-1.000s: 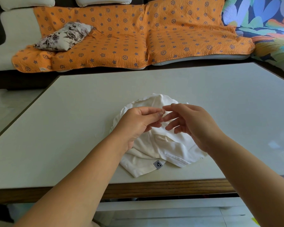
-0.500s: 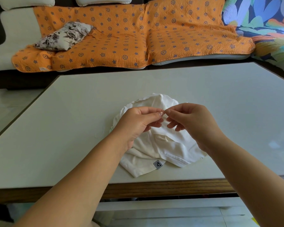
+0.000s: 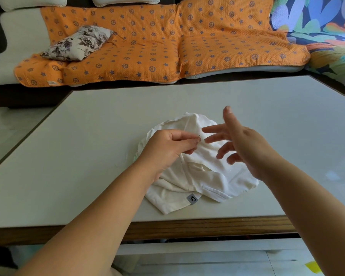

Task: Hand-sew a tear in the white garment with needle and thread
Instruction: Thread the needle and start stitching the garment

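Garment: white garment (image 3: 199,176), crumpled in a loose heap on the near middle of the desk (image 3: 88,156), close to its near wooden edge.
Garment tag: small grey label (image 3: 192,198) on the hem at the near side of the heap; its mark is too small to read.
Tear: cannot be picked out among the folds; a shadowed opening shows near the middle of the cloth, but whether it is the tear cannot be told.
Left hand: left hand (image 3: 167,149) held over the left part of the garment, thumb and forefinger pressed together on a needle (image 3: 198,136); the other fingers curl under.
Needle: only a thin dark tip shows above the pinch, the rest hidden between the fingers.
Thread: too fine to make out anywhere.
Right hand: right hand (image 3: 241,144) spread wide, fingers fanned apart and pointing left and far, holding nothing, just right of the needle and apart from it; it looks slightly blurred.
Hidden: the right hand and wrist cover the right part of the garment; the left hand covers its left edge.
Containers: none seen on the desk.
Beyond the desk: sofa under an orange patterned cover (image 3: 157,42), a floral cushion (image 3: 78,43) on its left part, a bright leaf-print fabric (image 3: 317,26) at far right, cut off by the frame.
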Demonstrator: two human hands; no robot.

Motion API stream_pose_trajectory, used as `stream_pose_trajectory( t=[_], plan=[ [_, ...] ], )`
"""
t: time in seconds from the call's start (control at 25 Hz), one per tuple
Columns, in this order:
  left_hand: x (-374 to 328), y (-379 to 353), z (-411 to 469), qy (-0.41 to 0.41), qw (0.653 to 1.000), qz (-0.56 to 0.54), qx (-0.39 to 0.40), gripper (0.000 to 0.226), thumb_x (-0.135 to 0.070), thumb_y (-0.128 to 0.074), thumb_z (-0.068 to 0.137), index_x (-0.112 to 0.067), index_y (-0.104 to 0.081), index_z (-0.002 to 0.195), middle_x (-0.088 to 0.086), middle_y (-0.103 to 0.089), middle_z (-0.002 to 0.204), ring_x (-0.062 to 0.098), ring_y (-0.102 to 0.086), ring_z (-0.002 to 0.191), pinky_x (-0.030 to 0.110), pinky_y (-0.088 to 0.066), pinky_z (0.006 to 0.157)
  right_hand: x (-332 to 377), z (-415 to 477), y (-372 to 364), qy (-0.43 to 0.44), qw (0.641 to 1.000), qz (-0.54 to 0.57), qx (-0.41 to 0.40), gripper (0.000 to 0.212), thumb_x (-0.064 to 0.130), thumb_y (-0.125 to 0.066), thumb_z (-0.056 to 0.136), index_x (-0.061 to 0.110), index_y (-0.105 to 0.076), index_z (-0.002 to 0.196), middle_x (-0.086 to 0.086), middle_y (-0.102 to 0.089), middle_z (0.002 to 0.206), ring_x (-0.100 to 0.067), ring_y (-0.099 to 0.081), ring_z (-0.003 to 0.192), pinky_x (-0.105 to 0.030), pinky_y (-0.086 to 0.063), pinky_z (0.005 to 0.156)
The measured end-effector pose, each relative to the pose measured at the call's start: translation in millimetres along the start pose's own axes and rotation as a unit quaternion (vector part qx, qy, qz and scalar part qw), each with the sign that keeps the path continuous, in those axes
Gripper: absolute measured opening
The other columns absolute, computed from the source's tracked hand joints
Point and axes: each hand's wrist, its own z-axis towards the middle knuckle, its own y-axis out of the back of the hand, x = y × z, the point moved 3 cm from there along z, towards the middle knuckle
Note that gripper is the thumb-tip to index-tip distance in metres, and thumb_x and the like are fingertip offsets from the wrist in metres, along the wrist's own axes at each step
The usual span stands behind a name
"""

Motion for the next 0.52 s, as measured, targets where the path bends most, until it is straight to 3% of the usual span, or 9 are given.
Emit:
stream_pose_trajectory(
  t=[0.08,0.24,0.32,0.4,0.52],
  plan=[
    [1,0,0,-0.014,1.0,0.019,-0.002,0.015,-0.016,-0.074,0.086,-0.012,-0.077,0.1,-0.007,-0.073,0.075,-0.001,-0.066,0.069,0.005,-0.045,0.063,1,2,6,0.019,0.998,-0.04,-0.036,0.061,0.065,-0.022,0.097,0.033,-0.073,0.105,0.011,-0.07,0.108,-0.013,-0.062,0.08,-0.026,-0.043,0.068],
    [1,0,0,-0.046,0.997,0.068,-0.003,0.01,-0.016,-0.074,0.087,-0.021,-0.077,0.093,-0.015,-0.073,0.074,-0.006,-0.066,0.074,0.006,-0.047,0.073,1,1,0,0.046,0.995,-0.078,-0.051,0.024,0.054,-0.057,0.091,0.038,-0.072,0.084,0.009,-0.07,0.094,0.0,-0.058,0.078,-0.014,-0.038,0.067],
    [1,-2,-1,-0.058,0.994,0.092,0.004,0.01,-0.019,-0.073,0.088,-0.026,-0.077,0.093,-0.015,-0.075,0.083,-0.005,-0.068,0.084,0.009,-0.049,0.08,2,1,-3,0.068,0.993,-0.086,-0.045,0.012,0.049,-0.068,0.085,0.039,-0.069,0.078,0.018,-0.067,0.09,0.005,-0.058,0.084,-0.01,-0.038,0.068],
    [1,-2,-1,-0.064,0.992,0.111,0.002,0.01,-0.021,-0.072,0.088,-0.029,-0.077,0.093,-0.012,-0.076,0.09,-0.002,-0.069,0.09,0.012,-0.05,0.085,-1,4,-5,0.103,0.986,-0.115,-0.054,0.008,0.046,-0.073,0.082,0.038,-0.074,0.083,0.018,-0.066,0.096,0.002,-0.058,0.093,-0.009,-0.039,0.072],
    [1,-2,0,-0.062,0.991,0.121,-0.005,0.01,-0.021,-0.072,0.088,-0.03,-0.077,0.089,-0.01,-0.076,0.088,-0.002,-0.068,0.087,0.009,-0.048,0.079,-3,7,-10,0.153,0.971,-0.164,-0.081,0.002,0.044,-0.073,0.083,0.042,-0.073,0.084,0.017,-0.065,0.098,-0.006,-0.053,0.099,-0.01,-0.036,0.073]
  ],
)
